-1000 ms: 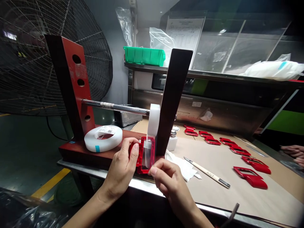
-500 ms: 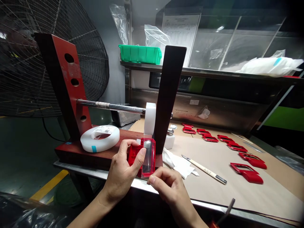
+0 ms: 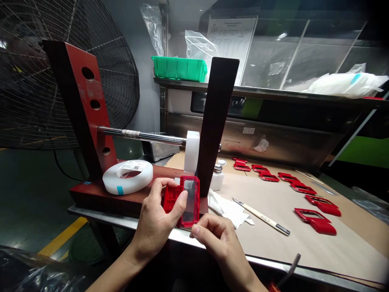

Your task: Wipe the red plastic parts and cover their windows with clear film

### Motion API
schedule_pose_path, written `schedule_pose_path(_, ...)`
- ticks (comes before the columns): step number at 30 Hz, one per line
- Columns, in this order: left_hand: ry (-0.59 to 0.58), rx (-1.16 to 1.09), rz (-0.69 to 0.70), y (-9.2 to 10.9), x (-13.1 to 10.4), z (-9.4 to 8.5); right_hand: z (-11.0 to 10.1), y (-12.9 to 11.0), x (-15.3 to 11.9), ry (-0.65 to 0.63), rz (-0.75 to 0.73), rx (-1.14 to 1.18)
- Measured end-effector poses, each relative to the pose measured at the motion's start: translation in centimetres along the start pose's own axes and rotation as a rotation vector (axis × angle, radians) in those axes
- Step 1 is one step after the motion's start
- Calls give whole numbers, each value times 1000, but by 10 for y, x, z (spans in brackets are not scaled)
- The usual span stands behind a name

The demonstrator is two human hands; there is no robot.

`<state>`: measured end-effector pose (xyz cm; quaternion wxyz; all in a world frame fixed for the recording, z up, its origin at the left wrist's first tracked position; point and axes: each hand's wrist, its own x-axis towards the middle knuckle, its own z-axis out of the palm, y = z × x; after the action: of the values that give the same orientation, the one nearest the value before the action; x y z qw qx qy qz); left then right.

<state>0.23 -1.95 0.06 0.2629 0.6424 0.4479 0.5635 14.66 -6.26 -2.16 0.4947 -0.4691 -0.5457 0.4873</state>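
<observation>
Head view: since a second ago, the red case (image 3: 172, 195), at lower centre, has turned to show its inner face more squarely, and the left hand (image 3: 158, 221) has its thumb farther across it, gripping firmly. The last half second shows little change, suggesting a steadying pause beneath the roll (image 3: 192, 151). The right hand (image 3: 217, 239) pinches at the case's lower corner; whether it holds film, I cannot tell.
</observation>
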Motion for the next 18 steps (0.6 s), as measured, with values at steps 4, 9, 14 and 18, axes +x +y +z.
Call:
schedule_pose_path(4,29,-34,-43,5,-2,2,1,-1,0,-2,-6,9)
schedule_pose_path(9,30,-1,-34,3,-2,1,1,-2,0,-6,0,7)
schedule_pose_path(14,23,3,-51,2,0,0,2,-4,-1,-3,5,10)
schedule_pose_path(18,9,31,-22,0,2,-1,2,-4,0,-1,15,5)
